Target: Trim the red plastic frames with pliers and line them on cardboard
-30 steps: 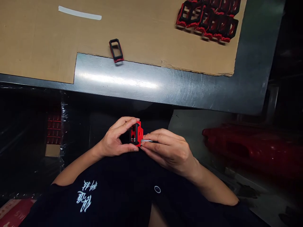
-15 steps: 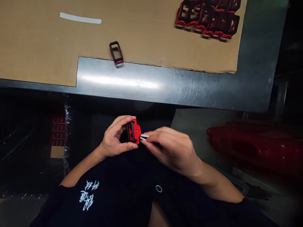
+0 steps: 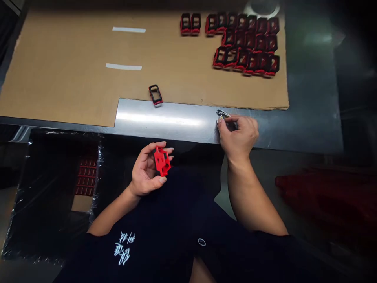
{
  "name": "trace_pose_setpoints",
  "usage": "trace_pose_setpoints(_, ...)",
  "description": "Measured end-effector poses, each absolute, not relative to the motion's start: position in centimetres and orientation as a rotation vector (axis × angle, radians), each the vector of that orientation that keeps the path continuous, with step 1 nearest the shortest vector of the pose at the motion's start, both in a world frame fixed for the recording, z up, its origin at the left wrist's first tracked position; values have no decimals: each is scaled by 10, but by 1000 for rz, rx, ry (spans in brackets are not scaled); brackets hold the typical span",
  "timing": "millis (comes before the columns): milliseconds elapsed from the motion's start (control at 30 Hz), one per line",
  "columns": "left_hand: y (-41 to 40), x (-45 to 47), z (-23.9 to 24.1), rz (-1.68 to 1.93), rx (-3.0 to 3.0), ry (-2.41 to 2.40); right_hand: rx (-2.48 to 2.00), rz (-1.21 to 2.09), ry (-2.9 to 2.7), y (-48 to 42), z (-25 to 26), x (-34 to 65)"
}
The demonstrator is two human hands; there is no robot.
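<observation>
My left hand [image 3: 144, 169] is turned palm up, cupping a red plastic frame-shaped part [image 3: 162, 161] with cut-out openings against the fingers. My right hand [image 3: 239, 134] is apart from it, over the steel table top [image 3: 165, 122], pinching a small metal clipper [image 3: 223, 114] between thumb and fingertips. A single black-and-red rectangular frame [image 3: 155, 94] lies at the edge of the brown cardboard sheet [image 3: 59, 82], out of reach of either hand's fingers.
Rows of several black-and-red frames [image 3: 244, 43] stand at the cardboard's far right. White tape strips [image 3: 123, 67] mark the sheet. At left, a plastic-wrapped box [image 3: 85, 177] holds red parts. A blurred red object [image 3: 324, 196] sits low at right.
My right hand has left the red part and moved up and right, carrying the metal tool over the steel. My left hand has turned palm up. The view has tilted, showing more cardboard.
</observation>
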State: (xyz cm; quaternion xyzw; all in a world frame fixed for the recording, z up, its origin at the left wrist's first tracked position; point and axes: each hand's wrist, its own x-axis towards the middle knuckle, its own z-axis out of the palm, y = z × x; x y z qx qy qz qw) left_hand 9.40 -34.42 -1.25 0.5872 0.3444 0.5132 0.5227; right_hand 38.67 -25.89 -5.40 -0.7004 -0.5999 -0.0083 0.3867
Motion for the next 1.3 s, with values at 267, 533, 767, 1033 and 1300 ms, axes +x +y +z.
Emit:
trace_pose_setpoints(267, -157, 117, 10, 587, 2356, 1581, -1814, -47, -1482, -254, -58, 373)
trace_pose_setpoints(533, -117, 86, 0, 141, 2471, 1592, -1847, -55, -1490, -247, -57, 368)
trace_pose_setpoints(767, -85, 62, 7, 36, 2576, 1595, -1829, -41, -1504, -246, -58, 362)
trace_pose_setpoints(1033, -100, 50, 13, -51, 2809, 1539, -1845, -111, -1418, -267, -54, 428)
trace_pose_setpoints(1300, -63, 241, 22, 319, 2517, 1345, -1847, -82, -1406, -284, -55, 435)
